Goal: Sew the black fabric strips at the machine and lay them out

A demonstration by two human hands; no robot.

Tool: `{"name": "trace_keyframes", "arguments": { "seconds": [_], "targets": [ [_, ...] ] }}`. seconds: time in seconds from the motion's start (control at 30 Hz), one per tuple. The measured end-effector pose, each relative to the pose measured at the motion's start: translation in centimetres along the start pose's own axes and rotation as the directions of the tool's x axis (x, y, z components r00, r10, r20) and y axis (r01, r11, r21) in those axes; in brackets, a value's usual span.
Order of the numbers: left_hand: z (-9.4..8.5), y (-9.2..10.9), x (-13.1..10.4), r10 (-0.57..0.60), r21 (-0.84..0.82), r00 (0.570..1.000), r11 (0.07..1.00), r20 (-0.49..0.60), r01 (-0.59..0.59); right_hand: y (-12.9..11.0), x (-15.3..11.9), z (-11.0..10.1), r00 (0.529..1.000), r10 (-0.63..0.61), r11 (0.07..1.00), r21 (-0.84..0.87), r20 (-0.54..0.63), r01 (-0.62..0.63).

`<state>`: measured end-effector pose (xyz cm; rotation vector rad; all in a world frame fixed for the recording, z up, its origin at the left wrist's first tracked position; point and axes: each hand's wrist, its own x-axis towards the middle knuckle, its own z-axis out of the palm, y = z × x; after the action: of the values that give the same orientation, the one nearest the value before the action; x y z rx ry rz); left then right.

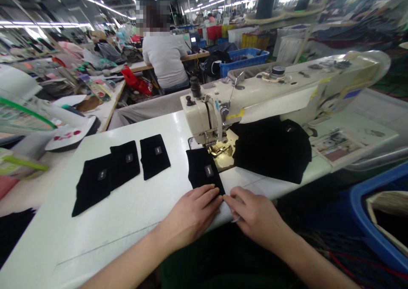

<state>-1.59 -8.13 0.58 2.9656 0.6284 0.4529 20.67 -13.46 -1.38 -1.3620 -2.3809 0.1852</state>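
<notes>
A black fabric piece with a small grey label (198, 166) lies in front of the sewing machine's needle area (219, 148). My left hand (194, 212) has its fingers together over the near end of this piece and grips its edge. At the same corner my right hand (256, 212) pinches the cloth between thumb and forefinger. A small pale thing shows by my right fingers, too little of it to name. Left of the machine lie several similar labelled black pieces (155, 158). On the machine bed to the right rests a larger heap of black fabric (270, 153).
The white sewing machine (255, 91) spans the table (127, 233) at the back right. A blue basket (363, 199) stands at the right edge. Another person (164, 59) sits ahead with their back to me, near a blue crate (245, 59).
</notes>
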Motion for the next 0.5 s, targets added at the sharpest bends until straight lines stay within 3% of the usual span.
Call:
{"name": "trace_keyframes", "arguments": {
  "seconds": [0.17,0.27,0.3,0.33,0.4,0.47,0.5],
  "targets": [
    [0.0,-0.9,0.5,-0.002,0.018,1.0,1.0,-0.027,0.003,0.2,0.8,0.0,0.999,0.015,1.0,-0.014,-0.034,-0.016],
    [0.0,-1.5,0.9,0.002,0.027,0.999,1.0,-0.047,0.0,0.9,0.5,-0.6,0.964,0.074,0.997,-0.002,-0.257,-0.078],
    [0.0,-1.7,1.0,0.005,0.026,0.999,1.0,-0.05,-0.004,1.4,0.1,-1.0,0.916,0.13,0.99,-0.007,-0.379,-0.143],
    [0.0,-1.9,1.2,0.006,0.024,0.999,1.0,-0.048,-0.004,2.0,-0.3,-1.5,0.84,0.202,0.971,-0.009,-0.504,-0.238],
    [0.0,-2.3,1.4,-0.004,0.022,0.999,1.0,-0.041,0.005,3.4,-1.4,-3.0,0.623,0.375,0.874,0.037,-0.686,-0.485],
    [0.1,-2.7,1.6,-0.018,0.026,0.999,0.999,-0.038,0.019,5.0,-2.7,-4.6,0.424,0.549,0.704,0.126,-0.72,-0.699],
    [0.1,-2.9,1.6,-0.021,0.028,0.999,0.999,-0.041,0.022,5.8,-3.3,-5.3,0.367,0.627,0.62,0.155,-0.687,-0.769]
  ]
}}
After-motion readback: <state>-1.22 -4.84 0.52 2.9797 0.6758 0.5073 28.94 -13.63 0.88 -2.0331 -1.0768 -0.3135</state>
